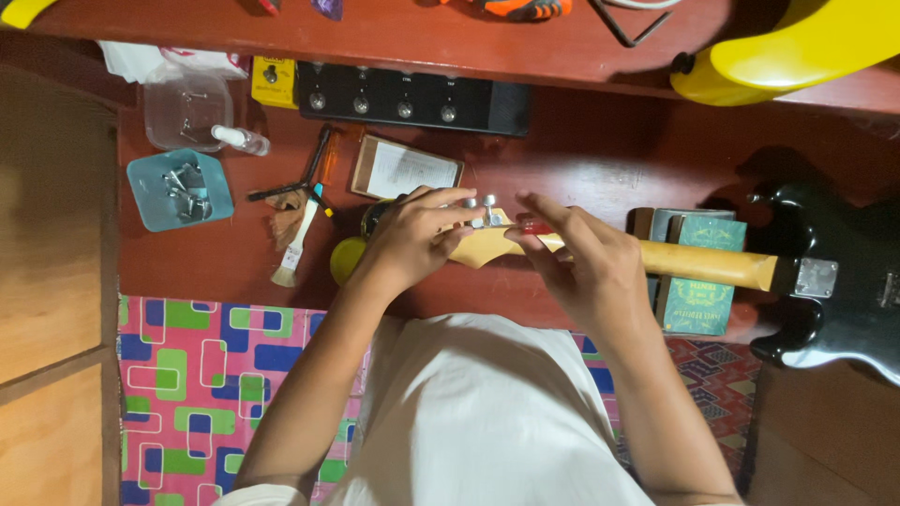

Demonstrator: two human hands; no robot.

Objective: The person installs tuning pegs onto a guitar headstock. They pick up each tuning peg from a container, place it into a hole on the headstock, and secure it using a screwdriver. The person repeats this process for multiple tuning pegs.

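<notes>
A person bends over a red wooden table (581, 150) with a guitar neck (675, 260) laid across it, the landmark of the scene. Far to the left of the neck sit a clear plastic tub (186, 111) and a blue tray (150, 201) of small metal parts (187, 183), with a small white bottle (241, 141) just beside the tub. Nearer the neck lie a paintbrush (295, 245), a few thin tools (305, 173) and an open cardboard box (406, 169); behind them, a black pedal unit (412, 98) with a row of knobs. A yellow-green round thing (345, 258) peeps out just left of the left hand (412, 239), which is curled over the headstock (483, 239), fingers closed about the silver tuning pegs (480, 208). The right hand (586, 267) rests on the neck just right of the headstock, fingers half spread, thumb and forefinger pinching a small red-handled tool (534, 226) by the pegs. Under the middle of the neck stand green booklets or boxes (698, 295), propping it. At the neck's right end it joins the black guitar body (844, 281). Above that, at the table's far edge, rests a yellow guitar body (797, 52). Below the table shows a patterned pink mat (216, 384).
</notes>
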